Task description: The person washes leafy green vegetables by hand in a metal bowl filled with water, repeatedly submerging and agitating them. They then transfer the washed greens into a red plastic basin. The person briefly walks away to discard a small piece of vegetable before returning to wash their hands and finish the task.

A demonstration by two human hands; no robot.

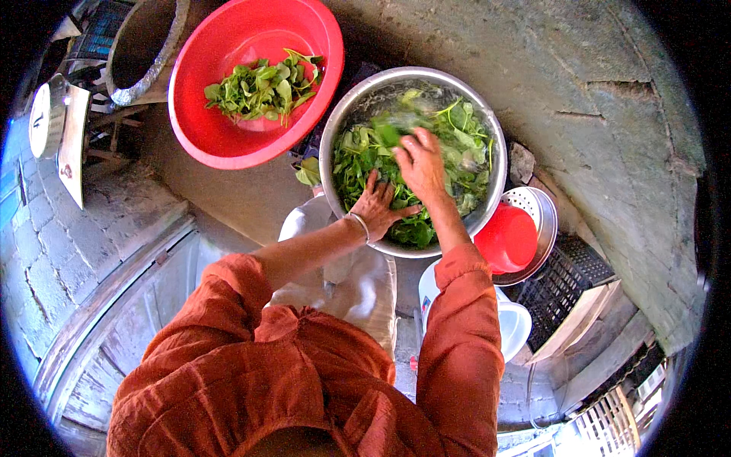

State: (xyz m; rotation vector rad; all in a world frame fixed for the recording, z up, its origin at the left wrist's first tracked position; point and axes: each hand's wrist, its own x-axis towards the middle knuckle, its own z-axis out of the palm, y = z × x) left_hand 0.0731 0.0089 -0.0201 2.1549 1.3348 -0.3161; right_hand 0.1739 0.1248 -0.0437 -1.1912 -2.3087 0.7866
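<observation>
A wide metal basin [496,183] in front of me holds water and many loose leafy greens [362,152]. My left hand [378,207], with a bracelet at the wrist, lies on the leaves at the basin's near left, fingers spread. Near the basin's middle, my right hand [423,166] has its fingers curled around some greens. Leaves by its fingertips are smeared by motion, and the water around them is stirred up. Left of the basin, a red plastic basin [190,114] contains a smaller heap of leafy greens [263,90].
A red plastic bowl [505,239] sits with a metal strainer [525,199] right of the metal basin. Beyond them are a black crate [560,286] and a white plastic container [515,329]. A concrete wall [609,152] runs along the right. A loose leaf [308,172] lies between the basins.
</observation>
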